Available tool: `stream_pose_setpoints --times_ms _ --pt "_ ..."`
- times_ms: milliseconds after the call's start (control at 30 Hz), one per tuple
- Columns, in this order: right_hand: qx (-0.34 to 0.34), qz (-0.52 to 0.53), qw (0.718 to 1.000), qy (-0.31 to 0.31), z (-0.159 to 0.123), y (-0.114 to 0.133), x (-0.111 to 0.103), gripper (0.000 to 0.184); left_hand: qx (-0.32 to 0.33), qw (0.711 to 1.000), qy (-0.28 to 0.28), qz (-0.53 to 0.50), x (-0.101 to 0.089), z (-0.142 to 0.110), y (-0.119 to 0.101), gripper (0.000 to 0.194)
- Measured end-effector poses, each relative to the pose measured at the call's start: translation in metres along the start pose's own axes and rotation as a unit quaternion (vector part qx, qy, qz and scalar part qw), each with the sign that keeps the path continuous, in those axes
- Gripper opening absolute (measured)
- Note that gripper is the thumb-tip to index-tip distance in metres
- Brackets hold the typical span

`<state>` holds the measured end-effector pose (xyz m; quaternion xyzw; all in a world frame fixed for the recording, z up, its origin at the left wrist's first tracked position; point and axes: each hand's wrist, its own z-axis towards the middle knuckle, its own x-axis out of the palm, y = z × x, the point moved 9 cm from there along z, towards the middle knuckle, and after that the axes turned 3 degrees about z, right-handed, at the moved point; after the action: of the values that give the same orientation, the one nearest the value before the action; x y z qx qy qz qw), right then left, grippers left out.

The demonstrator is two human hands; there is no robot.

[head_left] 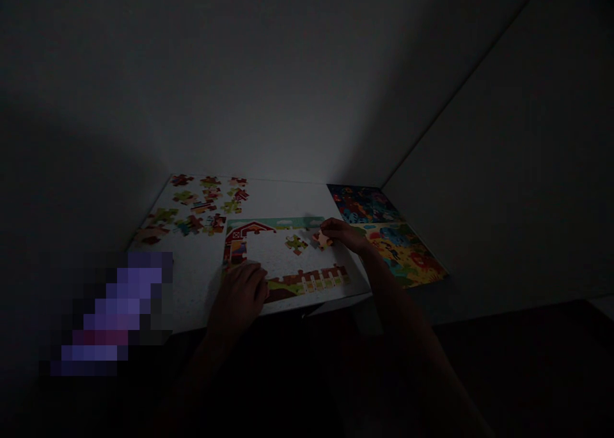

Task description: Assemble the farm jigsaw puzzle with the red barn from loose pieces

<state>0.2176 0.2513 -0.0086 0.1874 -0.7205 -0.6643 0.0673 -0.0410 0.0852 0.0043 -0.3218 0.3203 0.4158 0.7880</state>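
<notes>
A partly assembled jigsaw puzzle [311, 284] lies on the white table, with a red barn at its left and a white fence along its lower edge. My left hand [244, 288] rests over its lower left corner, fingers laid on the pieces and table. Between the thumb and fingers of my right hand [341, 232] is a pinkish puzzle piece [324, 238], at the right part of the puzzle. Just left of it, a green and brown puzzle piece [296, 244] lies loose inside the border. The scene is dark, so fine detail is hard to make out.
Several loose puzzle pieces [192, 224] are spread over the table's left side. At the right lie a dark blue picture [367, 203] and a yellow animal picture [403, 256]. A wall [268, 105] rises behind the table [283, 198]. A purple pixelated patch covers the lower left.
</notes>
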Motion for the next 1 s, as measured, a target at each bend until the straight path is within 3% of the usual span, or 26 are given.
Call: stream_pose_setpoints --times_ms 300,600,767,1000 --pt "-0.04 -0.034 0.999 0.005 -0.009 0.005 -0.006 0.027 -0.012 1.0 0.013 -0.011 0.004 -0.002 0.003 0.026" --pt "-0.033 -0.102 0.993 0.047 -0.042 -0.001 -0.002 0.028 0.0 1.0 0.017 -0.006 0.004 0.0 0.002 0.028" --pt "-0.02 -0.103 0.993 0.053 -0.048 -0.011 -0.001 0.032 0.0 1.0 0.021 -0.011 0.004 0.001 0.002 0.027" --pt "-0.038 -0.133 0.989 0.051 -0.052 -0.004 0.007 0.029 -0.009 0.999 0.026 -0.019 0.005 0.0 0.005 0.027"
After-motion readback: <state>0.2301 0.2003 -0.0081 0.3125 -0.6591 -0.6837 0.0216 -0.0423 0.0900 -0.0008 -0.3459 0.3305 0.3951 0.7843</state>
